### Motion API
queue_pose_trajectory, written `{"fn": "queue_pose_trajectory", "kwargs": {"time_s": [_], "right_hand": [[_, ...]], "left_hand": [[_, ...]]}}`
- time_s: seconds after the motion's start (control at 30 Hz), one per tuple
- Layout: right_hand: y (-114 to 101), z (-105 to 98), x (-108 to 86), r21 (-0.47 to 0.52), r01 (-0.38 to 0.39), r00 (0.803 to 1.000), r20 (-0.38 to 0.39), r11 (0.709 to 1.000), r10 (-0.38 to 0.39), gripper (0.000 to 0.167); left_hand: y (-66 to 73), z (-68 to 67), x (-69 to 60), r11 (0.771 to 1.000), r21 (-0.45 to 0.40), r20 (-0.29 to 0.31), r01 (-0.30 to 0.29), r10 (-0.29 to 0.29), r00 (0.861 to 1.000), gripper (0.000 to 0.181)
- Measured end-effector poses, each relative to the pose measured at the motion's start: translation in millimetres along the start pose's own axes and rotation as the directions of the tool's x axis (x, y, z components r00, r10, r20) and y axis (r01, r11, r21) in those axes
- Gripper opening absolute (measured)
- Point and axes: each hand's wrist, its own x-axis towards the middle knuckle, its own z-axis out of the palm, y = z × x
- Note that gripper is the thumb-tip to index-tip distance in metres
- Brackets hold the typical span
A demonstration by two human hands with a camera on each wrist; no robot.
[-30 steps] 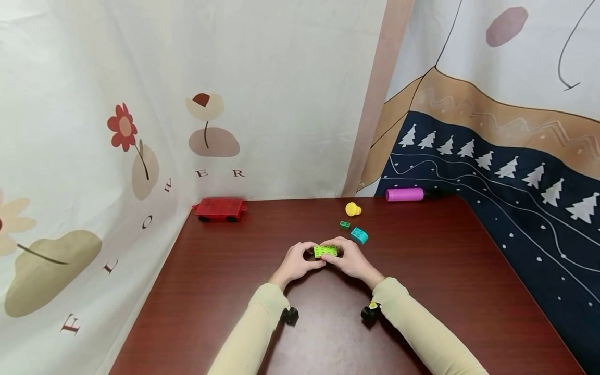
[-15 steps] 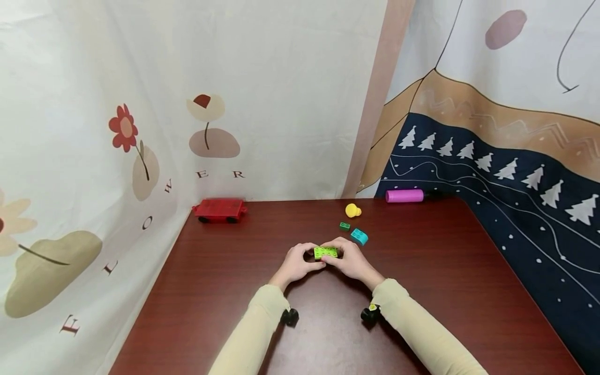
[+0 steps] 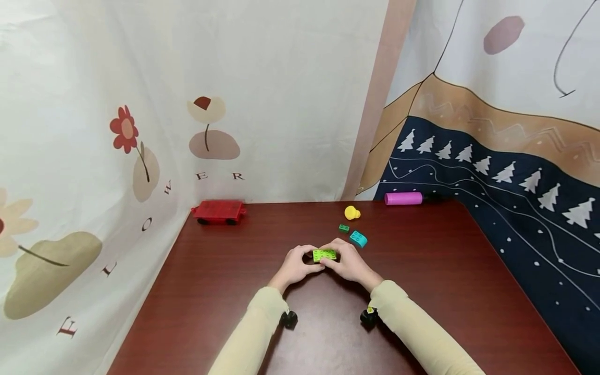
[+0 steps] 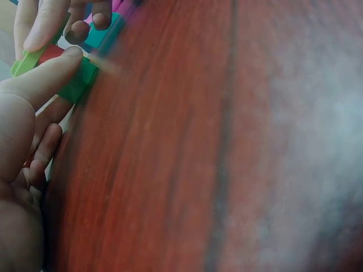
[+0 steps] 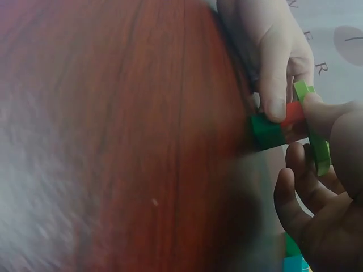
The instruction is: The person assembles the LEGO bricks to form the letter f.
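Both hands meet over the middle of the table around a small stack of toy building bricks. On top is a lime green brick (image 3: 324, 253), thin from the side in the right wrist view. Under it come a red brick (image 5: 292, 112) and a dark green brick (image 5: 267, 134). My left hand (image 3: 295, 266) grips the lower part of the stack, its thumb across the red and dark green bricks. With thumb and fingers, my right hand (image 3: 349, 261) pinches the lime green brick. Fingers hide part of the stack, so whether the bricks are fully pressed together cannot be seen.
Beyond the right hand lie a teal brick (image 3: 358, 239), a small green brick (image 3: 344, 228) and a yellow knob-shaped piece (image 3: 351, 212). A red wheeled wagon (image 3: 219, 211) stands at the back left. A purple cylinder (image 3: 403, 198) lies along the back right edge, before hanging cloths.
The whole head view has shifted slightly downward. Both hands keep nearly the same hold on the stack, and the loose pieces stay where they were.
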Motion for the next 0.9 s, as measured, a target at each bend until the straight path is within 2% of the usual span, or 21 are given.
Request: {"fn": "queue_pose_trajectory", "kwargs": {"time_s": [0.2,0.47,0.63,0.9], "right_hand": [[5.5,2.7,0.4,-0.02,0.119,0.992,-0.039,0.993,-0.12,0.026],[6.4,4.6,-3.7,-0.008,0.147,0.988,-0.057,0.989,-0.147,0.027],[5.3,1.2,-2.8,-0.046,0.131,0.991,-0.01,0.99,-0.131,0.027],[-3.1,-2.1,0.2,-0.059,0.032,0.999,0.042,0.998,-0.029,0.029]], "left_hand": [[-2.0,0.3,1.6,1.0,-0.01,-0.002,-0.013,0.013,1.0,0.038],[-2.5,2.2,1.0,1.0,0.015,0.001,-0.026,0.026,1.0,0.039],[-2.1,2.8,-0.5,1.0,0.012,0.004,-0.017,0.017,1.0,0.039],[-2.5,-0.5,1.1,0.999,0.028,0.007,-0.02,0.02,1.0,0.043]]}}
